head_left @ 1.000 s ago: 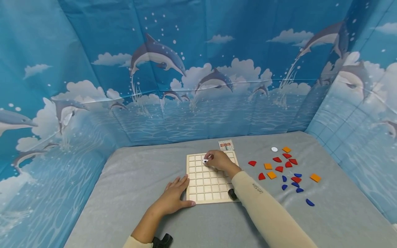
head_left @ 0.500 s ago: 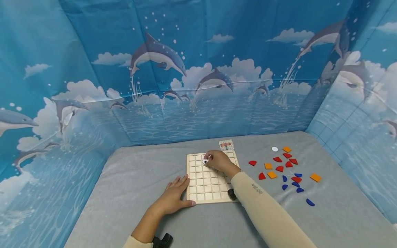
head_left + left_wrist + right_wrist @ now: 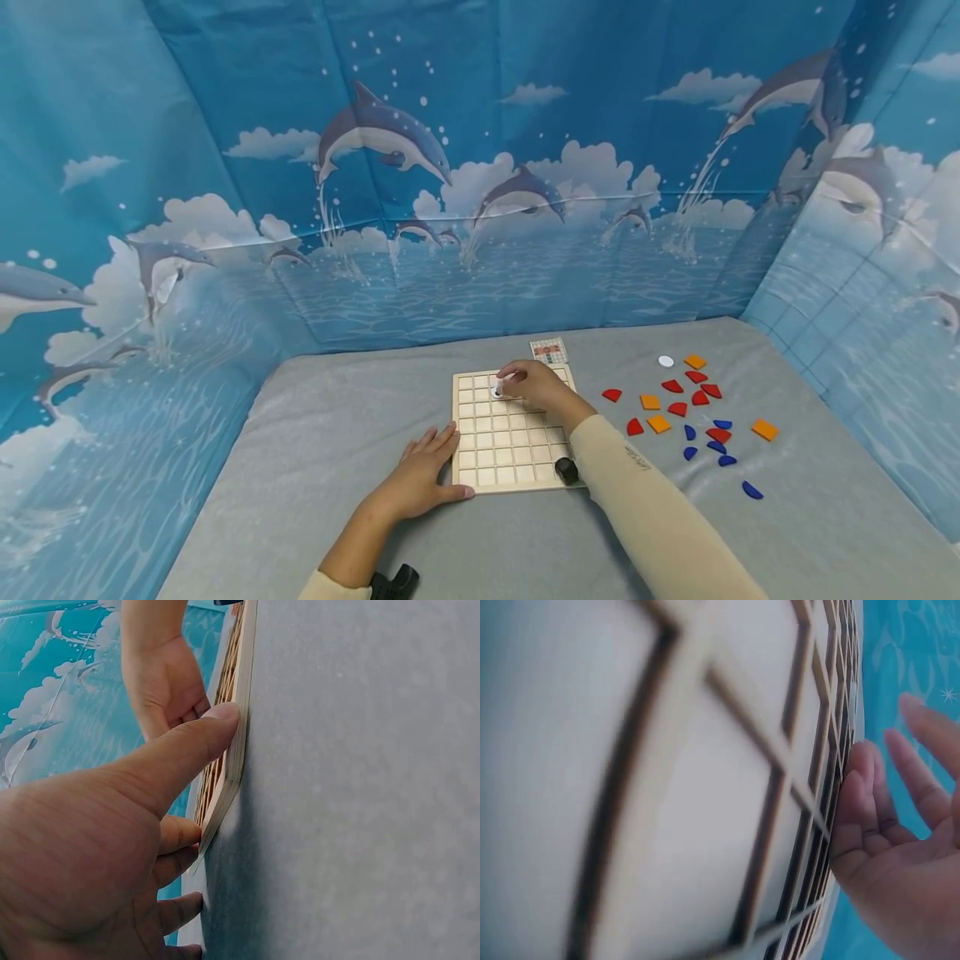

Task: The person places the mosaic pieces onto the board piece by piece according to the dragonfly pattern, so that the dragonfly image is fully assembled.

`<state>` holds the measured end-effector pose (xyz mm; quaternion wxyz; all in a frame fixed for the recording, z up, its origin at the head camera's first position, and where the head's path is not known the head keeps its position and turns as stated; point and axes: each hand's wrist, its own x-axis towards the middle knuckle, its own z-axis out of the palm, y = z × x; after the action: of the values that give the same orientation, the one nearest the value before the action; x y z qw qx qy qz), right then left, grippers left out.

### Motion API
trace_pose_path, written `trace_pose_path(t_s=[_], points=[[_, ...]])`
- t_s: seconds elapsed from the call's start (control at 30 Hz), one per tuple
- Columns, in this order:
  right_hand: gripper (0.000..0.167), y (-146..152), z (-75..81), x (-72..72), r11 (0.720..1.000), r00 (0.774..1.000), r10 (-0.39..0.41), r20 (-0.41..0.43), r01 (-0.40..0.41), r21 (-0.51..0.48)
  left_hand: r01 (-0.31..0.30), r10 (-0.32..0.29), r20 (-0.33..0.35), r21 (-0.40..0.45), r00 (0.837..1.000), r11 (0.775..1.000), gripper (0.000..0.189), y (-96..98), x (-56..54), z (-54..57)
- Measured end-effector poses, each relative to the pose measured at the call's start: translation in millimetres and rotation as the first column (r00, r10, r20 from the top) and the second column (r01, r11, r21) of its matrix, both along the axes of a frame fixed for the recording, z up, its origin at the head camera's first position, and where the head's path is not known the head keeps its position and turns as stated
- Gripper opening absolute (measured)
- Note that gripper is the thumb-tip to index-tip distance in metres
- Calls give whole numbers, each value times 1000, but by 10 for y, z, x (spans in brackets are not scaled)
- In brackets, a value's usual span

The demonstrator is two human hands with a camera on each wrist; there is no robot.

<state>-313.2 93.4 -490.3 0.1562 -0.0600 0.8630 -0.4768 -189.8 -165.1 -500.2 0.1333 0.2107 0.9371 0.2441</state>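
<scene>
A square wooden grid board (image 3: 493, 457) lies on the grey cloth. My left hand (image 3: 420, 477) rests at its near left corner, fingers spread along the left side. In the left wrist view the thumb (image 3: 202, 739) lies against the board's edge. My right hand (image 3: 536, 386) is over the upper part of the grid, its thumb and forefinger pinching a small white disc with a black spot (image 3: 496, 391) at a cell in the second row. The right wrist view has the right hand (image 3: 907, 847) low beside the grid, its other fingers loosely extended; the disc is hidden there.
A small pattern card (image 3: 548, 351) lies behind the board. Right of the board are scattered red quarter-round pieces (image 3: 612, 395), orange squares (image 3: 650, 402), blue half-rounds (image 3: 752, 490) and one white disc (image 3: 666, 362). A dolphin-print curtain (image 3: 480, 275) rises behind the table.
My right wrist has lifted and shifted slightly right, while its fingertips stay by the spotted disc. The left hand keeps its place at the board.
</scene>
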Motion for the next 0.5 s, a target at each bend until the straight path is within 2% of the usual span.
trace_pose_path(t_s=[0.23, 0.37, 0.5], points=[[40, 171, 75, 44, 994, 1000, 3, 23, 0, -112, 9, -9, 0, 6, 1000, 1000, 97, 12, 12, 3], [43, 301, 135, 51, 991, 1000, -3, -10, 2, -137, 9, -9, 2, 17, 1000, 1000, 98, 4, 19, 15], [44, 461, 200, 43, 988, 999, -40, -27, 36, -150, 6, -6, 3, 27, 1000, 1000, 99, -2, 21, 22]])
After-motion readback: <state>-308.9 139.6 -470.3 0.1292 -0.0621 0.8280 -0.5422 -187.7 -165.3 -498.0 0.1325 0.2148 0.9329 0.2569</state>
